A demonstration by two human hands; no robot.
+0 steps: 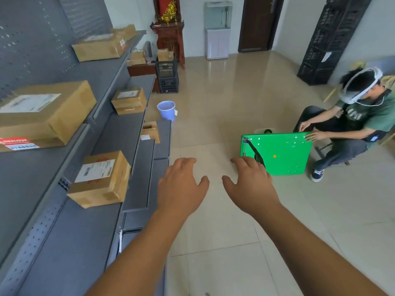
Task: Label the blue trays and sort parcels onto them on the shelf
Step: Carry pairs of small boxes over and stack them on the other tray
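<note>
Both forearms reach forward over the pale tiled floor (213, 221). The left hand (181, 186) is held palm down with fingers spread and loose, gripping nothing; it hovers just beside the front edge of the grey metal shelf (70, 238) on the left. The right hand (249, 184) is likewise open and empty, fingers spread, well apart from the shelf, its fingertips overlapping the near left corner of a green folding board (282, 154) in the picture; whether they touch it cannot be told.

On the shelf, nearest on the left, a cardboard parcel (100, 180) with a white label on top rests on the lower tier, slightly turned. Above and left of it, on a higher tier, lies a large flat parcel (47, 112), with a red and white sticker (18, 143) on the shelf lip below it. Farther along, a small parcel (129, 101) sits on the middle tier, and a low open box (150, 131) stands at the shelf foot. On the top tier far back is a long parcel (98, 48). No blue trays can be made out.

On the floor past the shelf stands a light blue bucket (166, 110), and beyond it stacked black crates (167, 77). At the right, a seated person (352, 124) wearing a head rig holds the far edge of the green board with both hands. At the far wall stand a dark wooden cabinet (171, 37) and a white cabinet (218, 37).
</note>
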